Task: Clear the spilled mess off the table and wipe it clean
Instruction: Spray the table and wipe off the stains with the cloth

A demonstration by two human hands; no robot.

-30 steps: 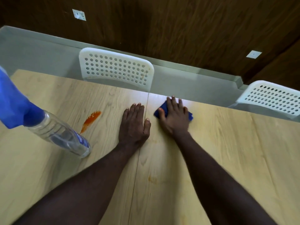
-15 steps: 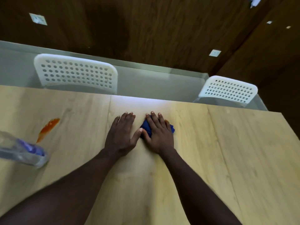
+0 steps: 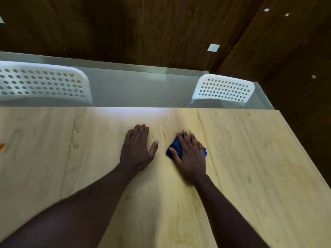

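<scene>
My right hand (image 3: 190,153) lies flat with straight fingers on a bunched blue cloth (image 3: 174,149), pressing it onto the light wooden table (image 3: 250,158). Most of the cloth is hidden under the hand; blue edges show at the left and right of it. My left hand (image 3: 138,147) rests palm down on the table a little to the left of the cloth, fingers together and thumb spread, holding nothing. An orange smear (image 3: 1,146) shows at the far left edge of the view.
Two white perforated chairs stand behind the table's far edge, one at the left (image 3: 41,83) and one at the right (image 3: 223,89). A grey floor strip and a dark wooden wall lie beyond them. The table's right edge runs diagonally.
My right hand has slid the cloth to the right, away from my left hand. The view has swung right: the spray bottle has left the frame and the orange smear sits at the left edge.
</scene>
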